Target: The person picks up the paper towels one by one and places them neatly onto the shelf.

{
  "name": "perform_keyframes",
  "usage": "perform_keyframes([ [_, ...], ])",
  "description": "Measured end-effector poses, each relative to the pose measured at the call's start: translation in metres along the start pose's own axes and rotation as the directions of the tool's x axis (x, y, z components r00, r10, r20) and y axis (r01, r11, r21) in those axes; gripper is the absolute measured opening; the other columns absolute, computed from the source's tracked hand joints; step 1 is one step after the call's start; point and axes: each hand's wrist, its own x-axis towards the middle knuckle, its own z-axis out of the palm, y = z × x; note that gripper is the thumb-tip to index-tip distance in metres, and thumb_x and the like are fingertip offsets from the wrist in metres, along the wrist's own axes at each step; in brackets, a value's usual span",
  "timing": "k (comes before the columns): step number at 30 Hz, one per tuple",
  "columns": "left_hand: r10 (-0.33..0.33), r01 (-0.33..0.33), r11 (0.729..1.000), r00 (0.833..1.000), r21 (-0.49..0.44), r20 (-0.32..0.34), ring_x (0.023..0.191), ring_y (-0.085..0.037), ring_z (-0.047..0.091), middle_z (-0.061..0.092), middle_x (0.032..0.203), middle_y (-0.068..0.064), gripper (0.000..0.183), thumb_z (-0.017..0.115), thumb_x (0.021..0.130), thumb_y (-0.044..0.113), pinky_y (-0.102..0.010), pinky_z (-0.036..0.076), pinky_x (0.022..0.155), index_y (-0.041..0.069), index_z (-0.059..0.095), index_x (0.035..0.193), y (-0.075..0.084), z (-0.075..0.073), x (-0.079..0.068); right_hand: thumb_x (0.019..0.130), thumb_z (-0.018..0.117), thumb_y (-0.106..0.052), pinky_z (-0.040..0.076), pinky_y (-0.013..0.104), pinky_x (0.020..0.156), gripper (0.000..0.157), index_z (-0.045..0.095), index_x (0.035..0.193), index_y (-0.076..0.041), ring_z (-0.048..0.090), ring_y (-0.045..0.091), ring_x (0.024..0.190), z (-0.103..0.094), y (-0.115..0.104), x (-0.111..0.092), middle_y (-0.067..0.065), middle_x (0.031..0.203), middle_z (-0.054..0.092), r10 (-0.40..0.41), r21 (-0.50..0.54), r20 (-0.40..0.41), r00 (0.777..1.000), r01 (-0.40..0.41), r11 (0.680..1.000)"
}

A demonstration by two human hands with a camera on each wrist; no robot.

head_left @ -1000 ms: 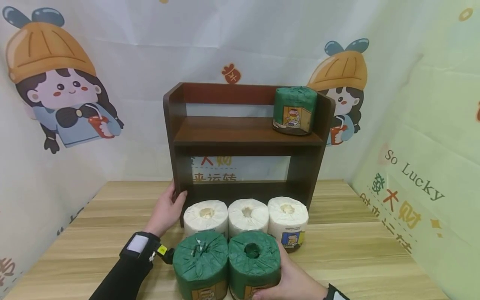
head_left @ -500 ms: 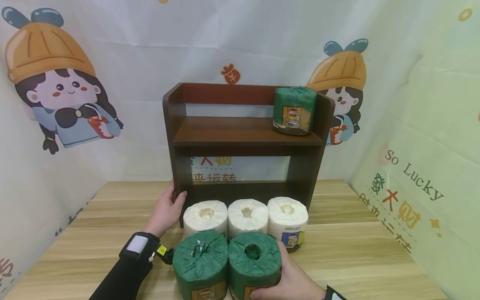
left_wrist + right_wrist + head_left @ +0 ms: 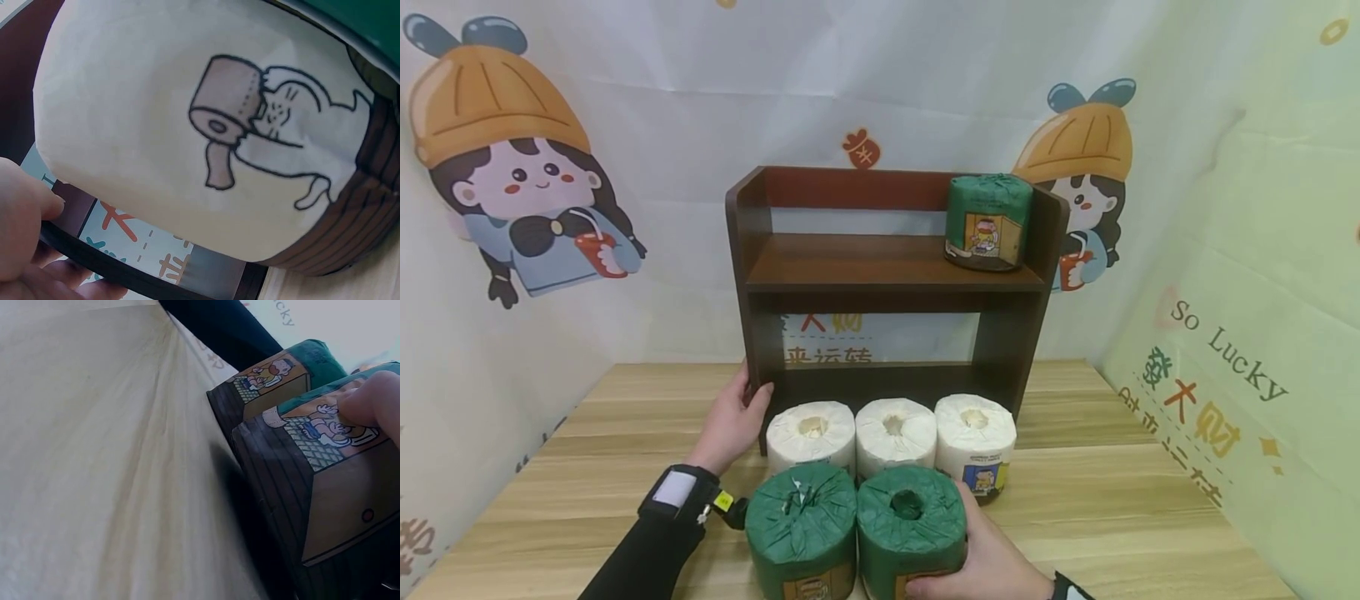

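Observation:
My left hand grips the left side panel of a dark brown two-tier shelf, thumb in front and fingers behind; the left wrist view shows the fingers around the panel's edge. With my right hand I hold the right-hand green-wrapped toilet roll by its right side. In the right wrist view, the thumb presses its printed wrapper, and a dark shadow lies along its base. Another green toilet roll stands just left of it.
Three white-wrapped toilet rolls stand in a row between the green ones and the shelf. One green roll sits on the upper tier at the right end. A wood-grain table carries everything, with printed cloth hanging behind.
The green roll in my right hand has shifted slightly to the right, and its top looks a little larger. My left hand has stayed on the shelf's side panel.

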Motion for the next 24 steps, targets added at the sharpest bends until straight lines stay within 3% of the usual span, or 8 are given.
perform_keyframes([
  [8, 0.002, -0.002, 1.000, 1.000, 0.000, 0.000, 0.129, -0.037, 0.038, 0.038, 0.148, -0.020, 0.056, 0.046, 0.107, 0.022, -0.059, 0.042, 0.098, 0.017, 0.022, 0.157, 0.000, 0.000, 0.000, 0.074, 0.089, -0.019, 0.036, 0.051, 0.104, 0.093, 0.029, 0.146, -0.026, 0.044, 0.021, 0.124, -0.004, -0.013, 0.000, -0.004, 0.138, 0.047, -0.043, -0.007, 0.003, 0.999, 0.044, 0.999],
  [18, -0.013, 0.013, 1.000, 1.000, 0.016, 0.000, 0.129, -0.036, 0.038, 0.038, 0.149, -0.018, 0.056, 0.046, 0.107, 0.026, -0.059, 0.043, 0.098, 0.022, 0.021, 0.158, 0.000, 0.001, -0.001, 0.078, 0.081, -0.001, 0.040, 0.040, 0.105, 0.091, 0.027, 0.149, -0.019, 0.042, 0.031, 0.125, -0.014, -0.040, 0.006, 0.006, 0.141, 0.045, -0.173, 0.115, 0.038, 0.984, 0.167, 0.979],
  [24, -0.012, 0.012, 1.000, 1.000, 0.001, 0.005, 0.131, -0.036, 0.037, 0.036, 0.150, -0.018, 0.058, 0.045, 0.108, 0.026, -0.059, 0.042, 0.099, 0.021, 0.018, 0.158, -0.001, 0.001, 0.000, 0.075, 0.084, -0.006, 0.047, 0.045, 0.098, 0.091, 0.031, 0.147, -0.019, 0.048, 0.030, 0.120, -0.032, -0.061, 0.024, 0.005, 0.137, 0.049, -0.265, -0.010, -0.018, 0.964, 0.264, 0.964],
])
